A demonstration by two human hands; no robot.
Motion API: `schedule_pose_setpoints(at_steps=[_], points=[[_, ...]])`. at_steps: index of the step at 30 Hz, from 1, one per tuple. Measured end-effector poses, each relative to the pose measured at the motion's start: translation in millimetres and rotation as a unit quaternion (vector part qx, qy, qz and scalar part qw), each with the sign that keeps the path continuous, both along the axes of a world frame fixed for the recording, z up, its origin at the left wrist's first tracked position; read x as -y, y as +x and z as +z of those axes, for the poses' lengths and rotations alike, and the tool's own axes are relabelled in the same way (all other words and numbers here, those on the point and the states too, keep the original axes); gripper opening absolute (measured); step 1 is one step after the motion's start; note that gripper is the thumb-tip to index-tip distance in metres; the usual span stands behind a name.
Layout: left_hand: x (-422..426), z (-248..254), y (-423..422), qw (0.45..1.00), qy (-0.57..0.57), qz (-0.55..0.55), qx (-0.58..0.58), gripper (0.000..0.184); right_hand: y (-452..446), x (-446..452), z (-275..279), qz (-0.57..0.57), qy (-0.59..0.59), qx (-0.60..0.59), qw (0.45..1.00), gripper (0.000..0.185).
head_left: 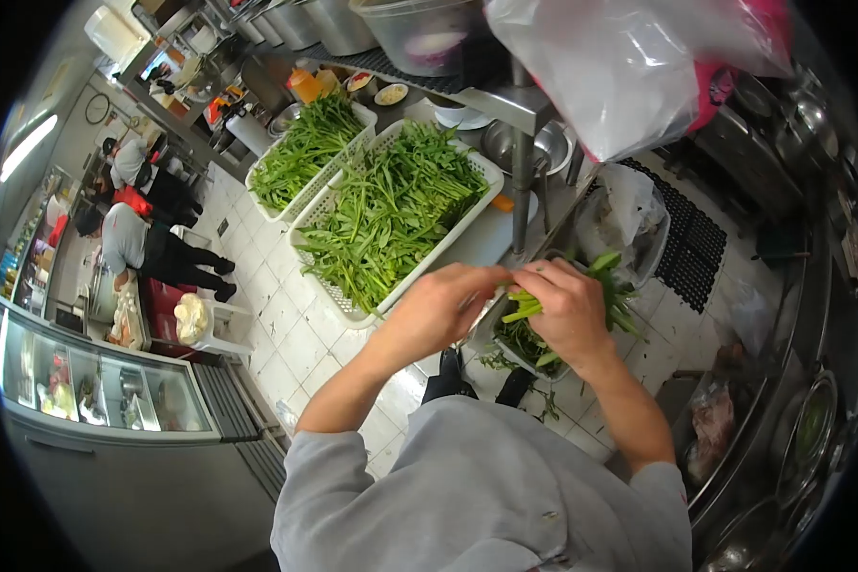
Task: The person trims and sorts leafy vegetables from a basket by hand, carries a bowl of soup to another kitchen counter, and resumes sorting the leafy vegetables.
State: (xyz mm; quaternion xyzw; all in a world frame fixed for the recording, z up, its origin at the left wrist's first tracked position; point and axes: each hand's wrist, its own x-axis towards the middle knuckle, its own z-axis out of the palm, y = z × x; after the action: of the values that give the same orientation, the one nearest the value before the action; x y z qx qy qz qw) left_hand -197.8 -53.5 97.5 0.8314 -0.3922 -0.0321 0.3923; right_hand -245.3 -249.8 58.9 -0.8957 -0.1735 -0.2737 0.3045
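In the head view, my right hand (570,310) is closed round a small bunch of leafy green stems (524,307). Leaves stick out past its far side. My left hand (448,307) meets it at the fingertips, thumb and fingers pinched together; whatever is between them is too small to make out. Below the hands is a container holding loose greens (520,340), partly covered by my right hand and forearm. To the left, a large white basket (329,303) is heaped with long-stemmed leafy greens (400,210). A second white basket (257,200) of greens stands behind it.
A metal shelf post (521,181) rises just beyond my hands. A plastic bag (629,67) hangs at the upper right. Beside my right hand stands a bin with a clear liner (624,219). Two co-workers (129,238) stand at the far left, near a glass-topped fridge (95,381).
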Motion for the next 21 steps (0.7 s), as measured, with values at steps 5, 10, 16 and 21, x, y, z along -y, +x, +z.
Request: schedule_pose_setpoints(at_steps=[5, 10, 16, 21], points=[[16.3, -38.8, -6.1, 0.991, 0.054, -0.035, 0.115, 0.024, -18.1, 11.5, -21.3, -0.027, -0.038, -0.040, 0.998, 0.022], [40.1, -78.8, -6.9, 0.986, 0.061, -0.071, 0.137, 0.017, -37.6, 16.1, -36.8, -0.080, -0.060, -0.097, 0.990, 0.021], [58.7, -95.7, -6.1, 0.989, 0.021, -0.143, 0.009, 0.019, -54.8, 30.8, -62.7, -0.072, -0.015, -0.085, 0.994, 0.019], [67.3, -134.2, 7.5, 0.991, 0.005, -0.116, -0.071, 0.024, -67.2, 46.4, -82.3, -0.108, 0.073, -0.017, 0.991, 0.016]])
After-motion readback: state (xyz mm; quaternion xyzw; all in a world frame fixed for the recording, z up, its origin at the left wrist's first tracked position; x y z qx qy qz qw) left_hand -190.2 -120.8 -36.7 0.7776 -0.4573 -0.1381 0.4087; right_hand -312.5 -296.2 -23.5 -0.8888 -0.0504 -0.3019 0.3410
